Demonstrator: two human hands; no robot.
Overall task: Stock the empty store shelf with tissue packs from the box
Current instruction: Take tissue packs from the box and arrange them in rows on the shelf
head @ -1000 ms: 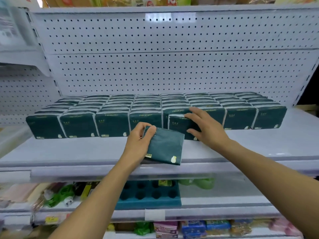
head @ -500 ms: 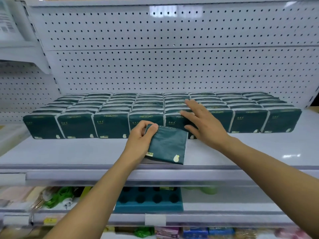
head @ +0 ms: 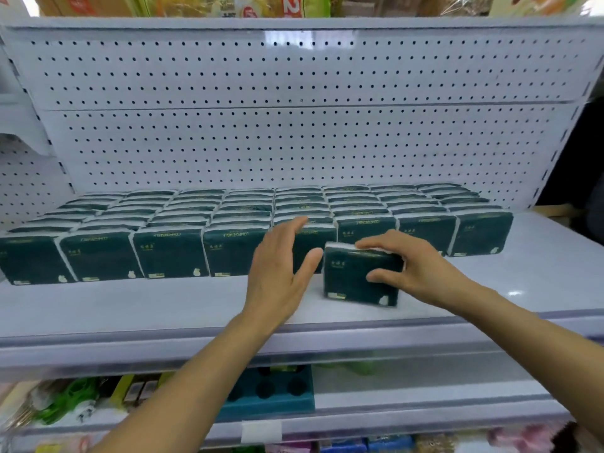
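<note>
Several rows of dark green tissue packs [head: 170, 256] stand upright on the white shelf [head: 130, 308], filling it from the pegboard forward. One more green tissue pack [head: 353, 279] stands upright on the shelf in front of the front row. My right hand [head: 415, 269] grips this pack, fingers over its top edge and thumb on its front face. My left hand [head: 281, 273] hovers just left of the pack with straight fingers, holding nothing, in front of the front row. The box is not in view.
A white pegboard back wall [head: 294, 142] rises behind the packs. Bare shelf surface runs along the front and at the right end [head: 555, 266]. Lower shelves hold a teal tray with round holes [head: 268, 397] and mixed goods. Packaged goods sit on the top shelf [head: 228, 4].
The pack passed from my left hand to my right hand and now stands upright on the shelf, further right. My left hand let go and opened.
</note>
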